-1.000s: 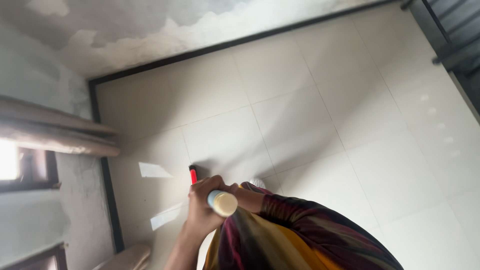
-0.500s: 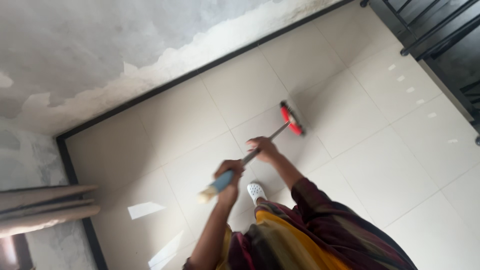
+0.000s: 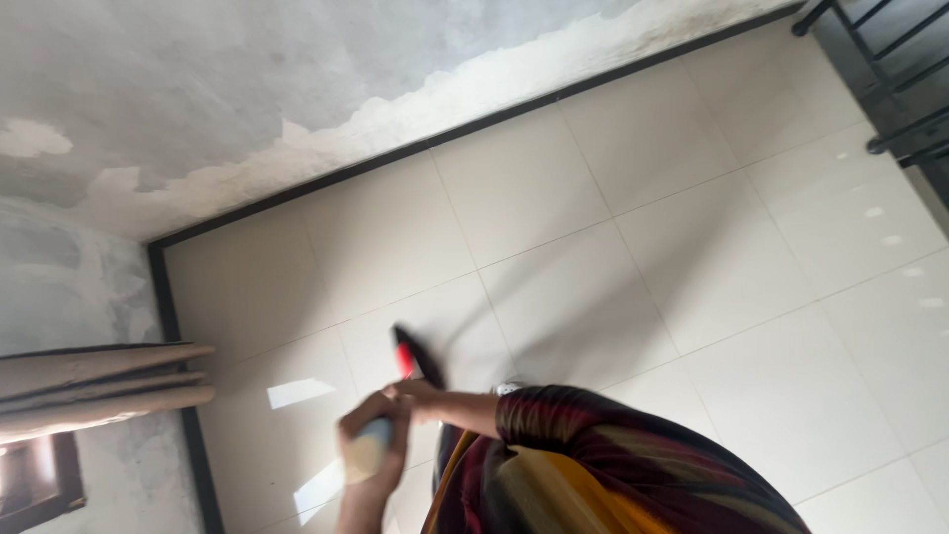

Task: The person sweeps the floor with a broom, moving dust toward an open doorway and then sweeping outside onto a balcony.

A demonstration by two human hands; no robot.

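Gripping the broom handle (image 3: pixel 374 447) low in the frame, both hands had fingers wrapped around it: left hand (image 3: pixel 368 445) at the pale end, right hand (image 3: pixel 413 394) lower, steering the red head (image 3: pixel 407 358) across the tiled floor (image 3: pixel 712 257).

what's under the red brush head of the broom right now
Pale glossy floor tile lies under the red brush head, with its dark shadow beside it. The handle's lower part is hidden by the right hand and left hand.

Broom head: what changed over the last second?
The red broom head swung out across the tiles, then came back close to the person's feet. Both hands kept their grip: left hand near the handle's top, right hand lower. Floor tiles unchanged.
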